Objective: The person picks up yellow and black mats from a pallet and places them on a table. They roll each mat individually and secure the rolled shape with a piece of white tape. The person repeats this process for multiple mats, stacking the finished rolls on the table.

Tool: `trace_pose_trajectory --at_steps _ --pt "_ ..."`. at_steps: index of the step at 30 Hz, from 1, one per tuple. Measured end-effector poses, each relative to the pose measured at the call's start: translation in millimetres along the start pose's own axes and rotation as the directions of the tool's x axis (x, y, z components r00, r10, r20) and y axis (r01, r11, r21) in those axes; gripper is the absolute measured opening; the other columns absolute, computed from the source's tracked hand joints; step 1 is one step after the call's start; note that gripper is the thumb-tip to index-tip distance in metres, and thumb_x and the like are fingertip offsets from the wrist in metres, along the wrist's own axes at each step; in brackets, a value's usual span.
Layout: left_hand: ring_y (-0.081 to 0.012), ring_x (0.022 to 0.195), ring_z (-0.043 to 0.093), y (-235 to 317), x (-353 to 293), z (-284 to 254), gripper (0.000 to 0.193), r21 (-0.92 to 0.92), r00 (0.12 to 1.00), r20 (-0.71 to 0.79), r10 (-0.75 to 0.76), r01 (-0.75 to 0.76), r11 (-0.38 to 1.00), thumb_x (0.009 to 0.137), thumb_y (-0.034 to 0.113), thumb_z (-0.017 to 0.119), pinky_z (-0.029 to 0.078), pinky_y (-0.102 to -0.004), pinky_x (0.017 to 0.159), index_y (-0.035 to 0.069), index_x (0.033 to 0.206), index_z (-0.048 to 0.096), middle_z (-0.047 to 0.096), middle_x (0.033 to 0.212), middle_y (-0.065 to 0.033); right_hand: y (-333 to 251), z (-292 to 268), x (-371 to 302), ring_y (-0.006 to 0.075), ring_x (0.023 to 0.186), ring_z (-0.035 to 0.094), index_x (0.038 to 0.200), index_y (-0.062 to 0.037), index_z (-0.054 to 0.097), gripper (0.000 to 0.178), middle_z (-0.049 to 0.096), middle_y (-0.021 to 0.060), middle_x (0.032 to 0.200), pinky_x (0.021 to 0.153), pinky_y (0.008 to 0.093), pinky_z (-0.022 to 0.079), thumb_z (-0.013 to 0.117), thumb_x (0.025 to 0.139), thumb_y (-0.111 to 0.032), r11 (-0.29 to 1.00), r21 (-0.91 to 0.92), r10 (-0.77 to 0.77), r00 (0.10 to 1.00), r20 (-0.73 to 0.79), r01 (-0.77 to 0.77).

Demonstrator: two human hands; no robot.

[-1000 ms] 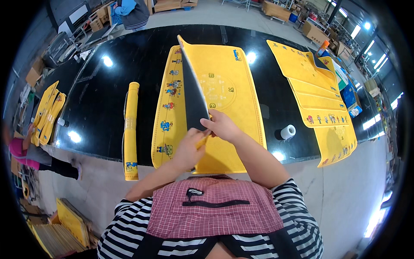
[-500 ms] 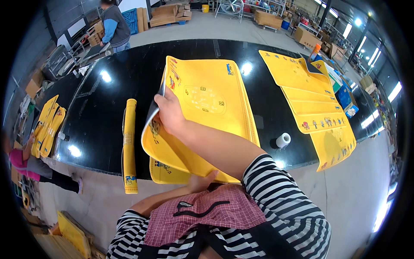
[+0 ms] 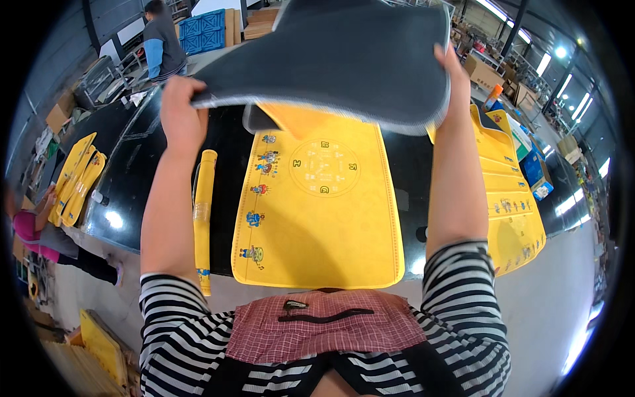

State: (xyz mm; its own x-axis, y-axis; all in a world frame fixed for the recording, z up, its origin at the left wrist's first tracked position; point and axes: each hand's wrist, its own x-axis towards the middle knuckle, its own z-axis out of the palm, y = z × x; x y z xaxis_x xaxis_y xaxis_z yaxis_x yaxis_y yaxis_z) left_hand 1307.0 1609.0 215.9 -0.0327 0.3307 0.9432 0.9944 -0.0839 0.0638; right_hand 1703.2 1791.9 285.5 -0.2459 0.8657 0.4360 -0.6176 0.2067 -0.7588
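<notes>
A mat with a dark grey underside (image 3: 344, 66) hangs raised over the table, its pale stitched edge bowed toward me. My left hand (image 3: 182, 112) is closed on its left corner, and my right hand (image 3: 454, 83) grips its right edge. Below lies a flat yellow mat (image 3: 317, 231) with small cartoon figures down its left side and a printed circle. A yellow flap shows under the raised mat's near edge. To the left rests a narrow yellow roll (image 3: 204, 238), banded around its middle.
Overlapping yellow mats (image 3: 509, 198) lie on the black table (image 3: 225, 165) at right, beside a blue box (image 3: 534, 173) and an orange-topped bottle (image 3: 493, 94). A person (image 3: 40, 225) handles yellow mats (image 3: 79, 178) at far left; another person (image 3: 162, 46) stands behind the table.
The upper mat has been lifted off the one below and moved away from me, its dark underside now showing. My left hand has risen from the near edge; my right hand has moved right.
</notes>
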Motion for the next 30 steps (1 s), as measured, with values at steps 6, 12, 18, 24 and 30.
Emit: trace_pose_trajectory --at_steps 6,12,18,24,30 --pt "-0.0331 0.100 0.058 70.0 -198.4 -12.9 0.013 -0.048 0.615 0.789 0.008 0.048 0.998 0.082 0.002 0.060 0.052 -0.0448 0.084 0.011 0.092 0.064 0.055 0.100 -0.0112 111.4 -151.0 -149.1 0.0232 0.121 0.062 0.145 -0.0006 0.055 0.050 0.066 0.0116 0.130 0.108 0.0371 0.047 0.054 0.095 -0.002 0.821 -0.360 0.436 0.894 -0.105 -0.443" --pt "-0.0342 0.097 0.063 94.6 -277.1 -56.4 0.013 -0.013 0.117 0.993 -0.028 0.334 0.942 0.082 0.000 0.062 0.052 -0.0437 0.083 0.009 0.091 0.066 0.062 0.098 -0.0114 166.2 -194.3 -269.6 0.0212 0.107 0.069 0.142 0.0061 0.055 0.049 0.071 0.0142 0.118 0.098 0.0340 0.052 0.059 0.093 0.002 0.536 -0.497 0.584 0.725 -0.364 -0.682" --pt "-0.0327 0.099 0.065 96.8 -264.2 -92.6 0.011 0.084 -0.175 0.985 0.006 0.502 0.861 0.084 0.004 0.064 0.052 -0.0415 0.085 0.005 0.092 0.070 0.066 0.102 -0.0137 135.6 -173.9 -304.3 0.0189 0.104 0.069 0.135 0.0065 0.057 0.044 0.071 0.0122 0.115 0.093 0.0309 0.053 0.059 0.091 0.003 0.312 -0.669 0.645 0.667 -0.372 -0.674" --pt "-0.0307 0.101 0.064 100.3 -275.0 -88.0 0.013 0.003 -0.133 0.987 0.084 0.548 0.836 0.085 0.009 0.065 0.052 -0.0400 0.086 0.005 0.097 0.069 0.065 0.104 -0.0126 105.4 -186.9 -328.4 0.0190 0.105 0.066 0.131 0.0068 0.059 0.046 0.070 0.0108 0.114 0.093 0.0319 0.051 0.056 0.085 0.006 0.561 -0.472 0.602 0.727 -0.330 -0.680" --pt "-0.0268 0.109 0.064 109.7 -260.0 -69.6 0.028 -0.078 -0.211 0.947 0.244 0.583 0.809 0.093 0.023 0.070 0.052 -0.0383 0.093 0.007 0.116 0.068 0.063 0.117 -0.0119 133.0 -217.5 -343.9 0.0174 0.086 0.068 0.127 0.0036 0.060 0.040 0.071 0.0117 0.097 0.079 0.0308 0.054 0.063 0.088 0.000 0.181 -0.806 0.483 0.765 -0.426 -0.564"
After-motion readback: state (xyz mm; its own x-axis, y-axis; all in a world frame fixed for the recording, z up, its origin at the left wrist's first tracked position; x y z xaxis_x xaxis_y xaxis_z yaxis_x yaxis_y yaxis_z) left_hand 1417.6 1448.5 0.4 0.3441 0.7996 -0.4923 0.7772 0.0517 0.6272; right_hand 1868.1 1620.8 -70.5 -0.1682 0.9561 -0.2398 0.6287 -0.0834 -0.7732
